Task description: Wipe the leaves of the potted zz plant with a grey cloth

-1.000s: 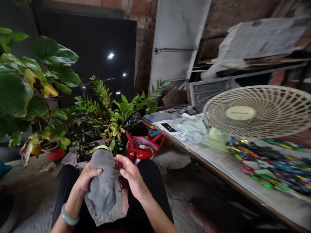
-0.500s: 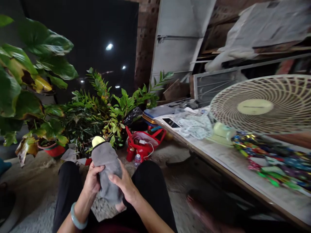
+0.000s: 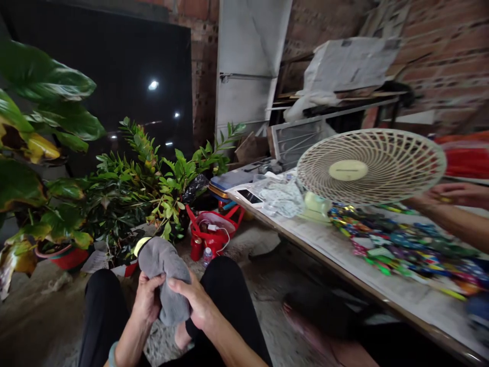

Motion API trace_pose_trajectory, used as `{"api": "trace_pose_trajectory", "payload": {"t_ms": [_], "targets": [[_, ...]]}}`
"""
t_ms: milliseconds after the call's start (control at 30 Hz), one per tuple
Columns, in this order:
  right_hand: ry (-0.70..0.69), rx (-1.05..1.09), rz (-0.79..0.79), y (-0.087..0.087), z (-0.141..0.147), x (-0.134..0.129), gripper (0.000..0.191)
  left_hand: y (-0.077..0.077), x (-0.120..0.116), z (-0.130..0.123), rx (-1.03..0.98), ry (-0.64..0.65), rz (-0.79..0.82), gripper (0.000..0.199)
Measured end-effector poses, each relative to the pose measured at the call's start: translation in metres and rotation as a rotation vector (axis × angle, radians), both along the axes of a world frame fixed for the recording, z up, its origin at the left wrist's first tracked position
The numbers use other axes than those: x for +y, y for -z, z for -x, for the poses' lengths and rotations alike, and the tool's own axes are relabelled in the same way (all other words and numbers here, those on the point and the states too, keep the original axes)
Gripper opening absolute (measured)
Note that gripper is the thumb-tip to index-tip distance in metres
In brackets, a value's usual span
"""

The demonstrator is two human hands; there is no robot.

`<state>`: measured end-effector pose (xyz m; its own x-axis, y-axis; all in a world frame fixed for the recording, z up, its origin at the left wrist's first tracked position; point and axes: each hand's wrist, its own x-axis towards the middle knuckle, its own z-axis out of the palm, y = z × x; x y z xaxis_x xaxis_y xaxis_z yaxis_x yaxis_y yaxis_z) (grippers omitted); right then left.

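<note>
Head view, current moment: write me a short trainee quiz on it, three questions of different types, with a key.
1. What do the left hand and the right hand hold together?
A) a red bag
B) a soft grey fabric piece with a yellow end
C) a clear plastic bottle

2. True or false: the round cream fan with a swirling grille stands on the table with the white covering.

3. Fill in: the smooth pale green bangle is on the ____ wrist.

Key: 1 B; 2 true; 3 left
</note>
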<state>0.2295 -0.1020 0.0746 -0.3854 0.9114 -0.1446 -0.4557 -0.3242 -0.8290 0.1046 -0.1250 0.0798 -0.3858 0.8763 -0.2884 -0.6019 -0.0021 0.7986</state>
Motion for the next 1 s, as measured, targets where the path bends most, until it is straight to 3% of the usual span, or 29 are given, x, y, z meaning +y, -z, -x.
{"api": "trace_pose_trajectory", "payload": {"t_ms": [133,233,367,500,633,767,900,1000], "targets": [[0.010,-0.044,0.047,0.007,0.001,0.003,0.059,-0.002,-0.001,0.015,0.103,0.054,-0.036,0.043],[0.000,-0.036,0.055,-0.002,0.002,0.003,0.051,-0.002,-0.001,0.026,0.163,0.090,-0.039,0.043],[-0.020,-0.001,0.125,-0.017,0.004,0.001,0.053,0.001,-0.001,0.025,0.099,0.114,-0.015,0.044],[-0.044,0.016,0.176,-0.013,0.005,0.000,0.055,0.006,-0.002,0.020,0.011,0.141,0.000,0.047],[-0.038,-0.035,0.110,-0.006,0.002,-0.003,0.056,0.014,-0.002,0.021,-0.019,0.123,-0.014,0.048],[-0.185,-0.056,-0.023,-0.006,0.005,-0.003,0.062,0.024,-0.001,0.021,-0.020,0.086,-0.015,0.049],[-0.075,-0.139,-0.034,-0.004,0.017,0.003,0.050,0.024,-0.001,0.023,0.016,0.106,-0.033,0.048],[-0.001,-0.172,0.043,-0.004,0.025,0.009,0.051,0.020,0.000,0.044,0.084,0.116,-0.103,0.052]]}}
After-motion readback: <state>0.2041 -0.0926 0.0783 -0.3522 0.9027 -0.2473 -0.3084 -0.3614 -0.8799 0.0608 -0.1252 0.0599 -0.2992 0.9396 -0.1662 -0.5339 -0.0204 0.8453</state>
